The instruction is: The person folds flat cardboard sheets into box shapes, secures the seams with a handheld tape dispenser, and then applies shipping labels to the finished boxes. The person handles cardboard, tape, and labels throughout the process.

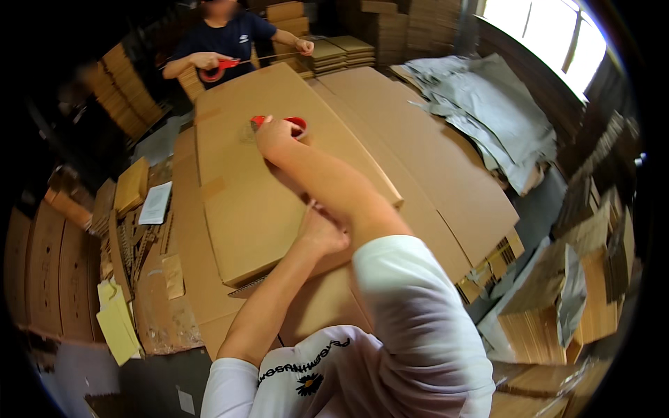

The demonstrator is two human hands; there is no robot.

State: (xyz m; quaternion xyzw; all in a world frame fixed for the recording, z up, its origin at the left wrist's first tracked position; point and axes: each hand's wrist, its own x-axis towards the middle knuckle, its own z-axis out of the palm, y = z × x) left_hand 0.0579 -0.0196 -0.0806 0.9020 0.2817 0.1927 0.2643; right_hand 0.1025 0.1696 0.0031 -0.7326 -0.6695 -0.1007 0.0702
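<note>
Right hand (277, 137) has its fingers wrapped around a red tape dispenser (298, 123), big cardboard box (240, 202) right under them. Left hand (325, 230) is nearer the body, can't tell if those fingers are open or closed. Beyond the right fingers, a co-worker (221, 40) holds another dispenser (228, 63).

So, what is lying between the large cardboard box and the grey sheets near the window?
In the head view, flat brown cardboard lies between the large cardboard box and the grey sheets.
</note>
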